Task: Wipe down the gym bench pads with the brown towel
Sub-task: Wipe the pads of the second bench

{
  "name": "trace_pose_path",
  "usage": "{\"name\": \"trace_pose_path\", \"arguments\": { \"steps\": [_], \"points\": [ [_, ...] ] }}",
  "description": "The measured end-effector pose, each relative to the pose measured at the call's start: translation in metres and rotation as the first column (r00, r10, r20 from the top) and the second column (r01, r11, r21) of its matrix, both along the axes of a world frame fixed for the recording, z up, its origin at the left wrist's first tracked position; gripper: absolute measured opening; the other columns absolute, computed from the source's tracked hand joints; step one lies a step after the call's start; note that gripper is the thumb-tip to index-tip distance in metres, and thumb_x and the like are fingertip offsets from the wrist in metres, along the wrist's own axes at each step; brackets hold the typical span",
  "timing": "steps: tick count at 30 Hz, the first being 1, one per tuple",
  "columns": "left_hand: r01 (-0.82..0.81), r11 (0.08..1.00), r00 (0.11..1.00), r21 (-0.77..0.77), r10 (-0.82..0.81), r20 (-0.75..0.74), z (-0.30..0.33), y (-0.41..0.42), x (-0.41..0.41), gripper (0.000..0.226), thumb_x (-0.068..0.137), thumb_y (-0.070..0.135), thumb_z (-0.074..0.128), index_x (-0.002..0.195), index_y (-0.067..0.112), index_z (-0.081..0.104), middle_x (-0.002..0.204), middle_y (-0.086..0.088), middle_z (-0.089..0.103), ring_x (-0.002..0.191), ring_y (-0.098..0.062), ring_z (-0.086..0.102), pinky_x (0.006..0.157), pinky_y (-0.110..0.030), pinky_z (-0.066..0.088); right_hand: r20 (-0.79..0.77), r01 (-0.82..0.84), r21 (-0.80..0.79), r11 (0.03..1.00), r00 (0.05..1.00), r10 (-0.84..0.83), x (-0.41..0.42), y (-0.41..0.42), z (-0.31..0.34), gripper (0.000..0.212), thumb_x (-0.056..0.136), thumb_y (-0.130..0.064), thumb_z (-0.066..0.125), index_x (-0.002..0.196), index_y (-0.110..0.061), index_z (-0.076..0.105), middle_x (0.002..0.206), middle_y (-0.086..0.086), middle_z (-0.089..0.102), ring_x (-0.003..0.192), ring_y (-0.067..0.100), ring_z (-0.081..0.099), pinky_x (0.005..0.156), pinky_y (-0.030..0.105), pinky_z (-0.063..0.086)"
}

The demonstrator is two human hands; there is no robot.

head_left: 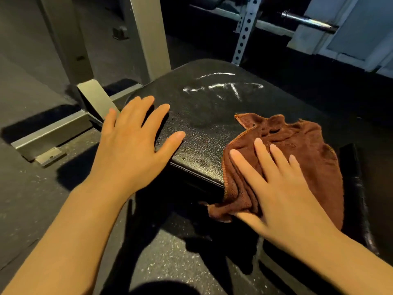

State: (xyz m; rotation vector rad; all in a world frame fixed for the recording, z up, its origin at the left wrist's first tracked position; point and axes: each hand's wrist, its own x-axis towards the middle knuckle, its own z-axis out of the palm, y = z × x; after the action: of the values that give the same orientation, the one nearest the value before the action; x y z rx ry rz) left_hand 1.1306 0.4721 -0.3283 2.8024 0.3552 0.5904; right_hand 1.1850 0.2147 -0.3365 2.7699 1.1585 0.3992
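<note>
Pressing brown towel (297, 145) flat under right hand (282, 188), grip open; soft, light, bunches easily; left hand (131, 143) open, bracing pad (204, 116).

Your right hand (282, 184) covers the near part of the brown towel (297, 150), and its thumb tucks out of sight under the hanging folds (that side of the hand is motion-blurred). You cannot tell whether your left hand (131, 143) touches the bench pad (204, 116). The barbell (308, 21) is cut short behind a pale panel.
</note>
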Motion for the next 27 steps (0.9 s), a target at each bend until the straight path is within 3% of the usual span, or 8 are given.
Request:
{"name": "trace_pose_path", "arguments": {
  "steps": [4, 11, 13, 16, 20, 24, 27],
  "points": [
    [-0.011, 0.987, 0.992, -0.162, -0.010, -0.127, 0.003, 0.007, 0.006, 0.096, 0.073, 0.082, 0.008, 0.156, 0.035, 0.024, 0.167, 0.004, 0.011, 0.153, -0.015, 0.000, 0.125, -0.041, 0.003, -0.005, 0.045, 0.026, 0.999, 0.999, -0.045, 0.001, 0.052, 0.003, 0.096, 0.071, -0.076, 0.030, 0.150, -0.021, 0.039, 0.146, 0.030, 0.044, 0.122, 0.060, 0.047, 0.094, 0.073, 0.038],
    [-0.005, 0.994, 0.978, -0.111, -0.019, -0.206, 0.006, 0.006, 0.003, 0.096, 0.071, 0.083, 0.002, 0.156, 0.039, 0.012, 0.167, 0.005, 0.003, 0.153, -0.015, -0.006, 0.125, -0.041, 0.001, -0.029, -0.035, 0.055, 0.998, 0.999, 0.036, -0.001, 0.051, 0.003, 0.090, 0.075, -0.071, 0.033, 0.152, -0.024, 0.034, 0.152, 0.023, 0.039, 0.133, 0.050, 0.043, 0.105, 0.063, 0.037],
    [0.011, 0.991, 0.980, -0.134, -0.037, -0.195, 0.006, 0.006, 0.000, 0.098, 0.067, 0.083, 0.000, 0.155, 0.040, 0.012, 0.167, 0.007, 0.002, 0.153, -0.013, -0.007, 0.125, -0.038, -0.001, -0.015, -0.125, 0.040, 0.991, 0.992, 0.126, 0.003, 0.030, 0.003, 0.092, 0.073, -0.066, 0.049, 0.155, -0.029, 0.027, 0.157, 0.017, 0.033, 0.139, 0.044, 0.038, 0.109, 0.058, 0.034],
    [0.037, 0.986, 0.985, -0.160, -0.063, -0.163, 0.003, 0.007, -0.004, 0.096, 0.068, 0.083, 0.002, 0.154, 0.040, 0.014, 0.167, 0.007, 0.003, 0.153, -0.011, -0.008, 0.124, -0.034, -0.003, -0.070, -0.171, -0.027, 0.985, 0.983, 0.169, 0.009, -0.001, 0.006, 0.113, 0.061, -0.061, 0.072, 0.157, -0.030, 0.021, 0.161, 0.010, 0.026, 0.143, 0.038, 0.033, 0.111, 0.051, 0.028],
    [0.033, 0.985, 0.987, -0.170, -0.058, -0.150, 0.003, 0.007, -0.007, 0.095, 0.069, 0.083, 0.004, 0.154, 0.040, 0.014, 0.166, 0.009, 0.004, 0.152, -0.010, -0.008, 0.122, -0.031, -0.004, -0.102, -0.122, -0.044, 0.992, 0.988, 0.117, 0.010, -0.030, 0.010, 0.105, 0.063, -0.070, 0.055, 0.156, -0.031, 0.025, 0.158, 0.008, 0.033, 0.139, 0.036, 0.040, 0.107, 0.048, 0.029],
    [0.023, 0.988, 0.986, -0.153, -0.048, -0.160, 0.008, 0.003, -0.008, 0.099, 0.068, 0.082, 0.005, 0.155, 0.037, 0.020, 0.166, 0.008, 0.008, 0.153, -0.011, -0.005, 0.118, -0.025, -0.004, -0.106, -0.057, -0.050, 0.997, 0.993, 0.051, 0.005, -0.029, 0.006, 0.102, 0.065, -0.073, 0.045, 0.156, -0.031, 0.024, 0.157, 0.012, 0.034, 0.139, 0.039, 0.040, 0.107, 0.054, 0.034],
    [0.011, 0.986, 0.988, -0.165, -0.036, -0.149, 0.011, -0.001, -0.006, 0.087, 0.085, 0.086, 0.018, 0.155, 0.035, 0.024, 0.166, 0.006, 0.011, 0.153, -0.013, -0.003, 0.117, -0.025, -0.003, -0.098, -0.002, -0.026, 1.000, 0.995, -0.001, -0.002, -0.009, 0.006, 0.093, 0.073, -0.074, 0.037, 0.153, -0.029, 0.031, 0.151, 0.020, 0.041, 0.133, 0.047, 0.045, 0.103, 0.063, 0.039]
  ]
}}
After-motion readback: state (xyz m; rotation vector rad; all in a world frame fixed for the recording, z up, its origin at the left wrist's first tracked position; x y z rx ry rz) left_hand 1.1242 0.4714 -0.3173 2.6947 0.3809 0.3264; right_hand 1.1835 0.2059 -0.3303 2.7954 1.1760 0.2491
